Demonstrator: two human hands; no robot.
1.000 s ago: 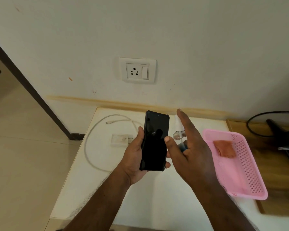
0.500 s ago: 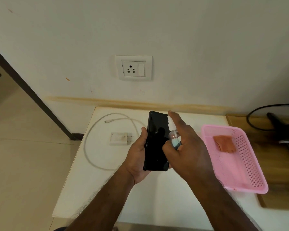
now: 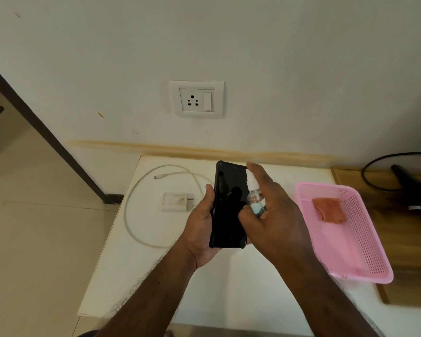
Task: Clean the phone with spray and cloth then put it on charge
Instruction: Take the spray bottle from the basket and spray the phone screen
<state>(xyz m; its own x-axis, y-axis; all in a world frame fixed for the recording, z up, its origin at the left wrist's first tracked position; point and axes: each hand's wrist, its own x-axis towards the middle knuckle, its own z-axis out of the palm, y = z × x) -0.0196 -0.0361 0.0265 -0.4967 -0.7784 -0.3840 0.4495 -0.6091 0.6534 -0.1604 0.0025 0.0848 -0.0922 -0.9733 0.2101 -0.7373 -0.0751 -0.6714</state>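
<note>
Table (image 3: 156,276) against the wall, socket (image 3: 197,99) above it; charger plug (image 3: 178,201) on the table at left, cable (image 3: 141,198) looped round it; phone (image 3: 229,207) held above table centre in left hand (image 3: 199,229); spray bottle (image 3: 254,195) in right hand (image 3: 275,215), just right of phone; basket (image 3: 365,251) at right, cloth (image 3: 329,210) in it.

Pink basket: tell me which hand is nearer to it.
Right. The right hand, holding the spray bottle, is just beside the pink basket; the left hand holds the phone farther away.
</note>
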